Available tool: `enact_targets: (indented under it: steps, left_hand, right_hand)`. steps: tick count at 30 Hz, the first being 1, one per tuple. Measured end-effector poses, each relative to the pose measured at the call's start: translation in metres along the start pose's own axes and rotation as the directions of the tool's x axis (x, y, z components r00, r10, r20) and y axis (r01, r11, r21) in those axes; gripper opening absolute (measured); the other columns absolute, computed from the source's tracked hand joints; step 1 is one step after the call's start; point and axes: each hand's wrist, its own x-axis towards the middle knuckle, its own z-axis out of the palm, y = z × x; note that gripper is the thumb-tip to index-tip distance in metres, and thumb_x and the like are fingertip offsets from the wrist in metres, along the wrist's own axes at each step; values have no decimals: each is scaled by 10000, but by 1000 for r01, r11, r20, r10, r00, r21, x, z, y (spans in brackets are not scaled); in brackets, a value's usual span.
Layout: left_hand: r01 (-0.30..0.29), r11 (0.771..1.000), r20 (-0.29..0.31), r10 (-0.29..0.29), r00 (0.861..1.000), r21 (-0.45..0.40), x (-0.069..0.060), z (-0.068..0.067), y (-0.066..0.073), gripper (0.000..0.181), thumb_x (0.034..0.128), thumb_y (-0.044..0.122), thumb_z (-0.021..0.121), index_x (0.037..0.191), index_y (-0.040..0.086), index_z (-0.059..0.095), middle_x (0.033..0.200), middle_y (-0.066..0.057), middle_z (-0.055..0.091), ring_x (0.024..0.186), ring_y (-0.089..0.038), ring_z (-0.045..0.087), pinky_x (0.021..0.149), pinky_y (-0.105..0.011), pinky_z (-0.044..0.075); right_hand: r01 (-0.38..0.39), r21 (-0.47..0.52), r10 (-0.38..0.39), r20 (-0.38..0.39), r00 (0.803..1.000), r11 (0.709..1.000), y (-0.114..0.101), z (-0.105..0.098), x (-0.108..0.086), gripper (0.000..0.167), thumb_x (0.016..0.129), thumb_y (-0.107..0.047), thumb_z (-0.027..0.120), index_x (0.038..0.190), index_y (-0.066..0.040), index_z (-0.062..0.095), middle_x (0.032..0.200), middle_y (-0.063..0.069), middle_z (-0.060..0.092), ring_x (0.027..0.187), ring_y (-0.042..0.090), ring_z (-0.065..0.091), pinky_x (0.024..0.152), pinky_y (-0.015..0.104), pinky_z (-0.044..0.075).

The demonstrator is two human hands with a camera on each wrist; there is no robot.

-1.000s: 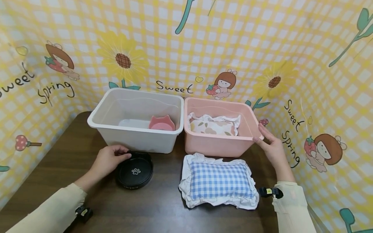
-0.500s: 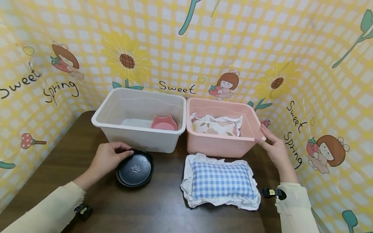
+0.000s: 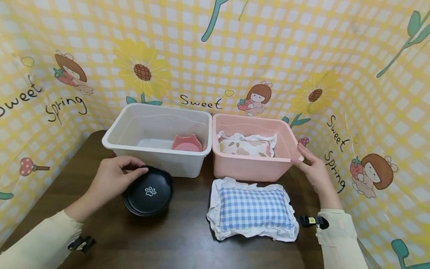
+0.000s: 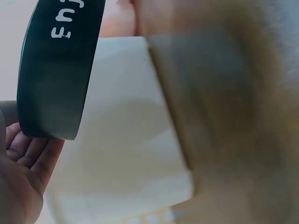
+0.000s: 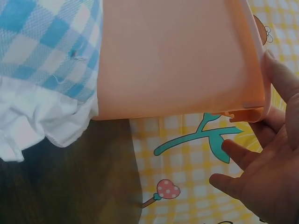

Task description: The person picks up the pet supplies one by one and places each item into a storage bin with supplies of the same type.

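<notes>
In the head view my left hand (image 3: 109, 179) pinches a black pet bowl (image 3: 147, 196) with a white paw print by its rim. The bowl is tilted and lifted off the table, in front of the white bin (image 3: 158, 160). White lettering marks its side in the left wrist view. My right hand (image 3: 312, 172) holds the right end of the pink bin's rim (image 3: 255, 168), thumb at the front corner; its other fingers spread apart in the right wrist view. A pink cat-eared bowl (image 3: 187, 144) lies inside the white bin, and a floral ruffled pillow (image 3: 246, 147) inside the pink one.
A blue gingham pillow (image 3: 253, 209) with white ruffles lies in front of the pink bin on the dark wooden table (image 3: 188, 239). The bins stand side by side against a yellow checked cloth backdrop (image 3: 201, 67).
My left hand has lifted the black pet bowl from the table, tilting it and drawing it slightly left. My right hand has kept its place on the pink bin's rim.
</notes>
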Motion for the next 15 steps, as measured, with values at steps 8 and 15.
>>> enact_targets:
  steps: [8,15]
  left_hand:
    - [-160,987,-81,160,984,11,22,-41,32,236,770,82,905,848,267,781,768,122,737,504,2,559,489,-133,440]
    - [-272,958,-127,282,951,87,53,-69,51,206,746,50,912,848,186,796,813,58,764,800,174,617,672,-38,445]
  right_hand:
    - [5,9,-5,-22,1000,1000,1,4,4,679,992,-316,697,1582,-216,374,1684,-20,258,1562,270,210,1188,583,288]
    - [7,19,-7,-34,999,1000,-1,5,-2,675,985,-301,710,1575,-215,393,1673,-18,282,1559,261,223,1203,431,325]
